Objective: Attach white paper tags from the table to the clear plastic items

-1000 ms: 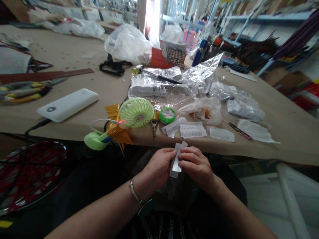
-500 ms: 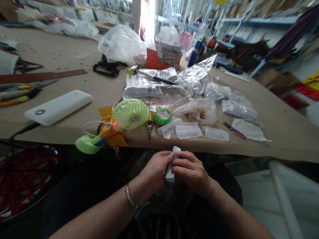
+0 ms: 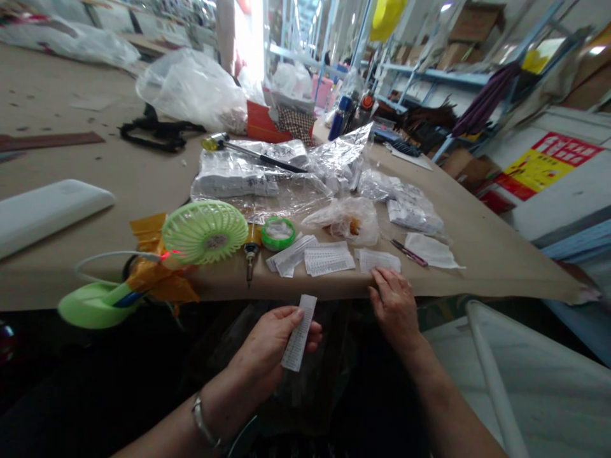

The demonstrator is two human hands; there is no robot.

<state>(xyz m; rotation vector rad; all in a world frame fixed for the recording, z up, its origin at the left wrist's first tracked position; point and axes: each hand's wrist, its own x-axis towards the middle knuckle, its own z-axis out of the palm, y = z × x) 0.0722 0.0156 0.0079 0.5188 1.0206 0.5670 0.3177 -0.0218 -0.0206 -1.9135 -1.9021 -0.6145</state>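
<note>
My left hand [image 3: 272,343] pinches a narrow white printed label [image 3: 300,337] between thumb and fingers, in front of the table edge. The label stands tilted, its printed side facing me. My right hand [image 3: 395,308] reaches over the table edge, fingers stretched out, fingertips touching the small pile of labels [image 3: 379,259] at the right. Left of that pile lies a fanned stack of printed labels [image 3: 329,259], and beside it some loose label strips [image 3: 292,254]. A green round tub [image 3: 278,234] with white content stands behind the strips.
A green fan [image 3: 205,232] taped at the table edge and a soldering-iron-like tool [image 3: 251,254] are on the left. Clear plastic packs of labels [image 3: 248,181] lie behind, with a hammer-like tool [image 3: 262,154] on top. A pink-handled cutter [image 3: 409,253] lies at the right.
My right hand has left the label in my left hand and moved right and up to the label pile on the table. The view has turned to the right.
</note>
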